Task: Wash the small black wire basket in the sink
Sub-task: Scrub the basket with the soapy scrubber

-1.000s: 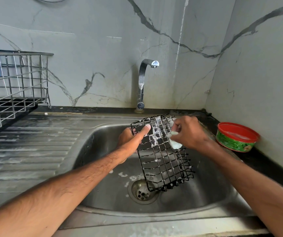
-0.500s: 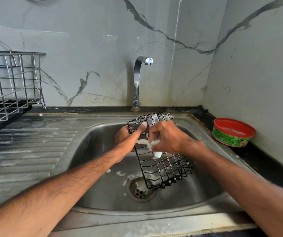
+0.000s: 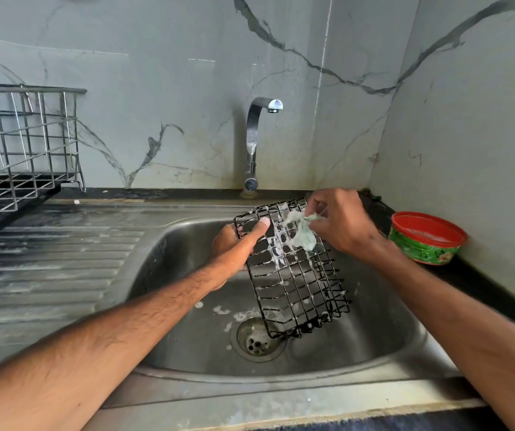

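sink (image 3: 374,353): dead centre, drainboard (image 3: 51,265) on its left
tap (image 3: 254,144): behind the sink, at the wall
wire basket (image 3: 296,275): tilted over the sink, above the drain (image 3: 257,340), left hand (image 3: 234,247) and right hand (image 3: 340,225) either side
dish rack (image 3: 23,144): far left, behind the drainboard
tub (image 3: 425,237): on the counter, right of the sink

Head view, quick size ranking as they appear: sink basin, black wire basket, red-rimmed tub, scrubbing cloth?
1. sink basin
2. black wire basket
3. red-rimmed tub
4. scrubbing cloth
All sit at similar distance, so the order looks reliable.
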{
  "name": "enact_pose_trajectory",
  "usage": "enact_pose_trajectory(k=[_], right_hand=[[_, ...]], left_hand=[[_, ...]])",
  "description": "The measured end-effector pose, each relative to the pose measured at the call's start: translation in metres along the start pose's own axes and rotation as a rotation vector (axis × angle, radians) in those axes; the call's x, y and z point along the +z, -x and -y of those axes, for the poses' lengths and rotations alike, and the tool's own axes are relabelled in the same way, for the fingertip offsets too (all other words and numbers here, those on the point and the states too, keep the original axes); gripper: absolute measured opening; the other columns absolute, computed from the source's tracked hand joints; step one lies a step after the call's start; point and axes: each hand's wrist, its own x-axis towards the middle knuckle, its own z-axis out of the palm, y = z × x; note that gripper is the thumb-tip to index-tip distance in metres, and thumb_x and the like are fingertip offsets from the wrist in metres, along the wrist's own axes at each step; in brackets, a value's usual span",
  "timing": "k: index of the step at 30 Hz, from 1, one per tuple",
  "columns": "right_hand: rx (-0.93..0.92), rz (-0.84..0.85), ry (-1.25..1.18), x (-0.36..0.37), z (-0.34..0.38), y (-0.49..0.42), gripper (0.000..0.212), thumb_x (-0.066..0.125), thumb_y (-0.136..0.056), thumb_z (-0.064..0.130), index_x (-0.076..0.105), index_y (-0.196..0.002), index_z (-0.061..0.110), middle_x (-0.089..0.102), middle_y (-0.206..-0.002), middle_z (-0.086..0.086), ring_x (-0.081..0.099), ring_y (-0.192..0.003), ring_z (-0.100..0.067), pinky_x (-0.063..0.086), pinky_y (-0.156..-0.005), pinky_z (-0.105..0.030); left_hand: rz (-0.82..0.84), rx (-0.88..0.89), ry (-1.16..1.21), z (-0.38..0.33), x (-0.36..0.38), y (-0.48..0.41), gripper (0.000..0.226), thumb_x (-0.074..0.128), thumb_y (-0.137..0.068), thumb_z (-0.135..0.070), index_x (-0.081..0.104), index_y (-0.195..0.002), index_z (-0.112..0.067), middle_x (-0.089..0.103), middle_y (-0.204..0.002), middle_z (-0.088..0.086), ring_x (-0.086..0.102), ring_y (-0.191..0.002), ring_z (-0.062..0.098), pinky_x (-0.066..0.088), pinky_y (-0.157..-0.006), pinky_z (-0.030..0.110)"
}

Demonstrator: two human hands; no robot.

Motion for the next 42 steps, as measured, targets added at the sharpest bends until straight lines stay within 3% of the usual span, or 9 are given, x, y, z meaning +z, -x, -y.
enact_pose_trajectory(k=[7,10,12,15,23,28,34,37,42], right_hand=[[-0.041,0.202,0.084,0.019,0.014,0.003,0.042,0.054,-0.086,-0.013,0.072,-0.119,0.007,0.068,-0.127,-0.01,0.066,-0.063,-0.012,0.048,-0.042,-0.016],[-0.077,0.229,0.154,0.022,0.014,0.007,0.047,0.061,-0.084,-0.006,0.065,-0.129,0.007,0.067,-0.129,-0.009,0.069,-0.077,-0.015,0.053,-0.052,-0.015],[-0.103,0.171,0.167,0.024,0.015,0.009,0.042,0.064,-0.084,-0.004,0.068,-0.124,0.007,0.071,-0.116,-0.01,0.071,-0.083,-0.016,0.061,-0.064,-0.025],[-0.101,0.108,0.137,0.026,0.009,0.012,0.026,0.064,-0.088,-0.003,0.069,-0.109,0.012,0.071,-0.101,-0.004,0.07,-0.074,-0.016,0.061,-0.06,-0.03],[-0.273,0.207,0.136,0.033,0.008,0.033,0.029,0.066,-0.085,0.0,0.072,-0.108,0.017,0.059,-0.101,0.005,0.064,-0.077,-0.01,0.052,-0.061,-0.015],[-0.097,0.329,-0.043,0.019,0.009,0.036,0.015,0.077,-0.087,0.014,0.075,-0.1,0.022,0.069,-0.102,0.008,0.066,-0.085,-0.003,0.055,-0.064,-0.012],[-0.143,0.634,0.023,0.024,0.014,0.053,0.017,0.083,-0.078,0.008,0.078,-0.082,0.024,0.071,-0.087,0.016,0.067,-0.083,0.001,0.057,-0.072,-0.016],[-0.181,0.803,0.109,0.03,0.015,0.059,0.019,0.088,-0.069,0.011,0.081,-0.08,0.024,0.074,-0.078,0.018,0.063,-0.077,0.006,0.045,-0.063,-0.009],[-0.171,0.493,0.006,0.022,0.023,0.042,0.021,0.083,-0.079,0.009,0.077,-0.082,0.029,0.07,-0.088,0.014,0.065,-0.084,0.001,0.051,-0.063,-0.01]], left_hand=[[-0.027,-0.055,-0.004,0.003,0.002,-0.003,0.039,0.072,-0.089,-0.062,0.056,-0.089,-0.027,0.068,-0.101,0.001,0.073,-0.106,0.028,0.065,-0.069,0.044],[-0.03,-0.088,-0.006,0.006,0.002,-0.005,0.07,0.07,-0.071,-0.082,0.06,-0.104,-0.021,0.069,-0.108,0.0,0.072,-0.104,0.022,0.066,-0.065,0.042],[-0.039,-0.095,-0.028,0.007,0.001,-0.005,0.09,0.065,-0.06,-0.09,0.061,-0.111,-0.016,0.071,-0.115,0.003,0.072,-0.102,0.021,0.066,-0.063,0.04],[-0.07,-0.08,-0.07,0.011,0.001,-0.009,0.092,0.062,-0.06,-0.094,0.062,-0.107,-0.015,0.073,-0.111,0.002,0.073,-0.097,0.019,0.066,-0.072,0.049],[-0.078,-0.085,-0.094,0.016,0.002,-0.012,0.097,0.058,-0.058,-0.1,0.065,-0.11,-0.018,0.072,-0.11,-0.001,0.072,-0.097,0.017,0.064,-0.077,0.052],[-0.083,-0.094,-0.076,0.019,0.001,-0.015,0.107,0.059,-0.048,-0.106,0.061,-0.108,-0.018,0.07,-0.119,0.003,0.072,-0.101,0.022,0.064,-0.078,0.054],[-0.092,-0.069,-0.069,0.016,-0.002,-0.012,0.12,0.059,-0.049,-0.105,0.065,-0.105,0.001,0.076,-0.11,0.005,0.075,-0.099,0.026,0.064,-0.077,0.056],[-0.087,-0.057,-0.084,0.018,-0.002,-0.012,0.12,0.056,-0.047,-0.108,0.066,-0.102,-0.002,0.077,-0.113,0.007,0.075,-0.097,0.022,0.064,-0.075,0.055],[-0.089,-0.051,-0.102,0.012,-0.002,-0.008,0.12,0.052,-0.047,-0.109,0.068,-0.111,-0.008,0.076,-0.11,0.006,0.074,-0.097,0.021,0.064,-0.076,0.054]])
